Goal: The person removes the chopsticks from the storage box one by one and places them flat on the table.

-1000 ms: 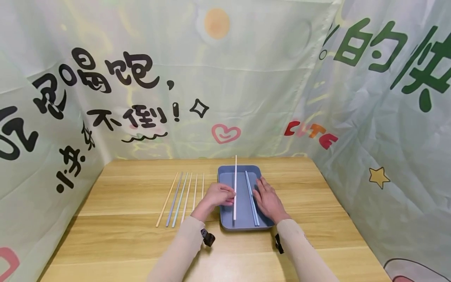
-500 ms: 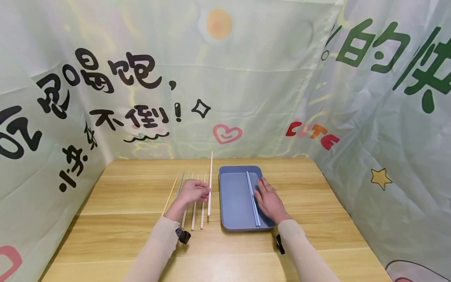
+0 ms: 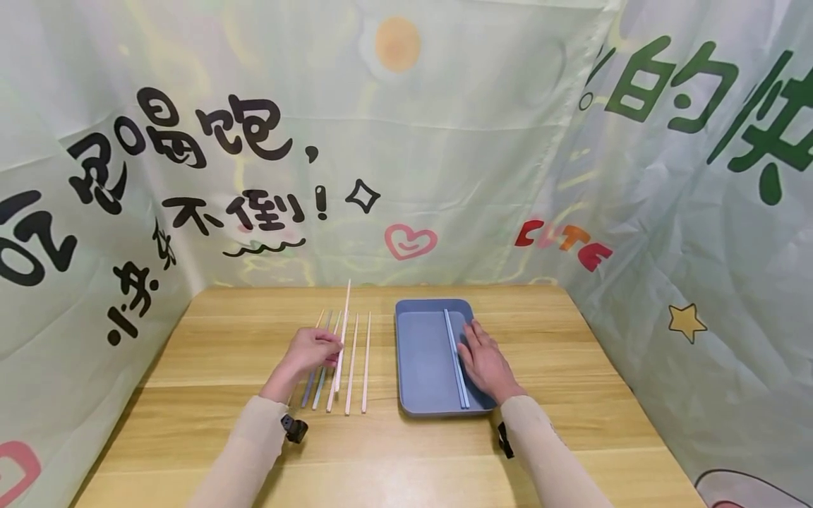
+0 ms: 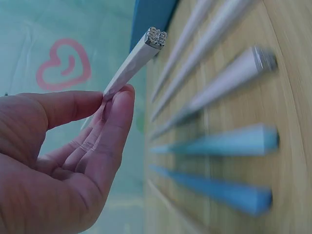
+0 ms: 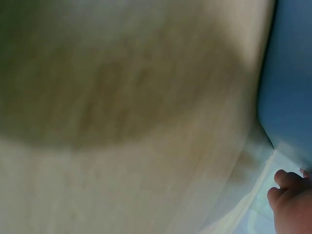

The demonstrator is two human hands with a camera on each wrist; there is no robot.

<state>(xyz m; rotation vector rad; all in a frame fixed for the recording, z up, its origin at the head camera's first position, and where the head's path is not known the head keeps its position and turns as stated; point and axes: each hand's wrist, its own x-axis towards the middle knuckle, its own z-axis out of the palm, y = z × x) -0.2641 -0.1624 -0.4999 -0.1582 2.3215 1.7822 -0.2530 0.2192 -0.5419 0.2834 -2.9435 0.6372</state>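
A pale chopstick (image 4: 129, 68) with a sparkly silver end is pinched between the thumb and fingers of my left hand (image 3: 311, 351), held above the row of chopsticks on the table. Beneath and beside it lie pale pinkish chopsticks (image 3: 366, 367), a teal chopstick (image 4: 219, 141) and a blue chopstick (image 4: 219, 191). A yellowish one is mostly hidden behind the left hand. My right hand (image 3: 488, 361) rests with straight fingers on the right side of the blue-grey tray (image 3: 420, 360). Two light blue chopsticks (image 3: 455, 356) lie inside the tray, near that hand.
The wooden table (image 3: 552, 437) carries the row of chopsticks on the left and the tray at centre right. Printed cloth (image 3: 470, 169) hangs along the back and both sides.
My left hand has carried the pale chopstick from over the tray leftward, to above the row of chopsticks. The right hand and the tray have stayed in place.
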